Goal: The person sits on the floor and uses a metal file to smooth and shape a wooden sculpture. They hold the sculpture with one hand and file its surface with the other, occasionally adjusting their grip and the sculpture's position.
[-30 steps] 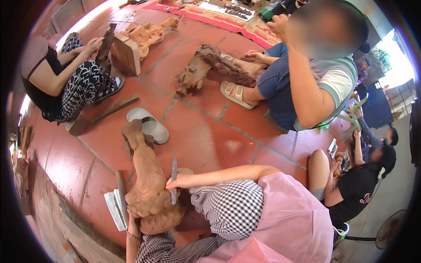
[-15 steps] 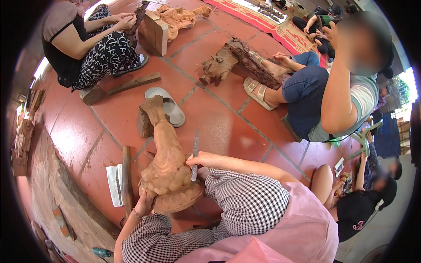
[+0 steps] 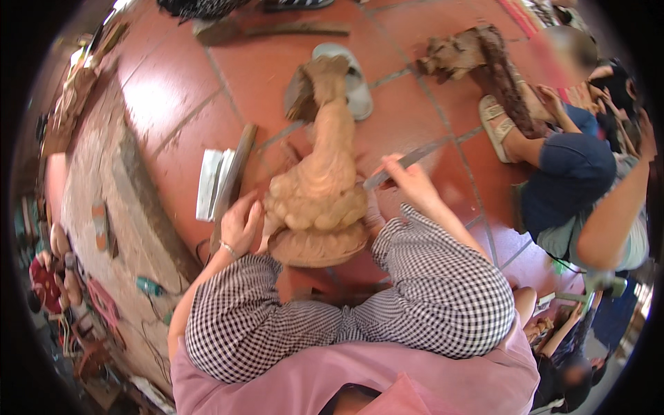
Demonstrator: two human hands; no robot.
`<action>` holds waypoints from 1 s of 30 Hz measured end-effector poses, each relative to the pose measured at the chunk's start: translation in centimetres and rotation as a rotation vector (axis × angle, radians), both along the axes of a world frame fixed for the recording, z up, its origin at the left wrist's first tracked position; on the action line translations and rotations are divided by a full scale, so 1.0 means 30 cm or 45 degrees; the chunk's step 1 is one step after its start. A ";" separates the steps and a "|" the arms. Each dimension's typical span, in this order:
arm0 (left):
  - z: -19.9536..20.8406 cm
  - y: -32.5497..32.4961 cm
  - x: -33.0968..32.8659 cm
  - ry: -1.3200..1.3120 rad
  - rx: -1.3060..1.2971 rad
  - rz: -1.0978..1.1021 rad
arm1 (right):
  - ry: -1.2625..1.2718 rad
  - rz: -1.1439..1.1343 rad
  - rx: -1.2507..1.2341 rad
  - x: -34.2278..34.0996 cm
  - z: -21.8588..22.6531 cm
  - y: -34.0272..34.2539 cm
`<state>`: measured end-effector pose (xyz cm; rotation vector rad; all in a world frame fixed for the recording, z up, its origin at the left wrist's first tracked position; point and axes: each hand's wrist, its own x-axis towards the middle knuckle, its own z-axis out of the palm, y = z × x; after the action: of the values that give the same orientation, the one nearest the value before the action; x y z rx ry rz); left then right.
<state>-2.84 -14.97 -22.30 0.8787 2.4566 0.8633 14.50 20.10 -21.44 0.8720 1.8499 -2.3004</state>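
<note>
A carved wooden figure (image 3: 332, 149) stands tilted between my knees, its round lotus-like base (image 3: 318, 247) towards me and its narrow end away. My right hand (image 3: 413, 181) is closed on a flat grey metal file (image 3: 427, 150), just right of the carving. One end of the file points at the carving's right side; whether it touches cannot be made out. Beside the carving's left side is my left hand (image 3: 240, 225), fingers apart and slightly bent, holding nothing.
Grey slippers (image 3: 358, 93) lie beyond the carving. Left are a wooden bar (image 3: 238, 162), folded paper (image 3: 213, 183) and a large slab (image 3: 114, 187). Another carved piece (image 3: 460, 55) lies far right, near a seated person's sandal (image 3: 494, 124). A mallet-like wooden piece (image 3: 221, 31) lies at the far edge.
My left hand has let go of the carving's base. My right hand has moved away from the carving, and the file has swung from upright to slanting. The view has turned downward and left.
</note>
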 end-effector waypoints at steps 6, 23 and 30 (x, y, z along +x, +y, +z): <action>0.247 0.148 -0.011 0.525 0.531 -0.770 | 0.100 -0.073 -0.073 -0.064 0.162 -0.079; 0.088 0.266 0.132 0.245 0.531 -1.396 | 0.187 -0.413 0.026 -0.442 0.033 0.236; 0.121 0.272 0.110 0.161 0.470 -1.489 | 0.001 -0.062 0.548 -0.826 -0.016 0.369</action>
<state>0.44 -6.82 -18.68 2.1785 1.3861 0.7660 -10.30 31.18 -21.90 0.9641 2.3959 -1.9513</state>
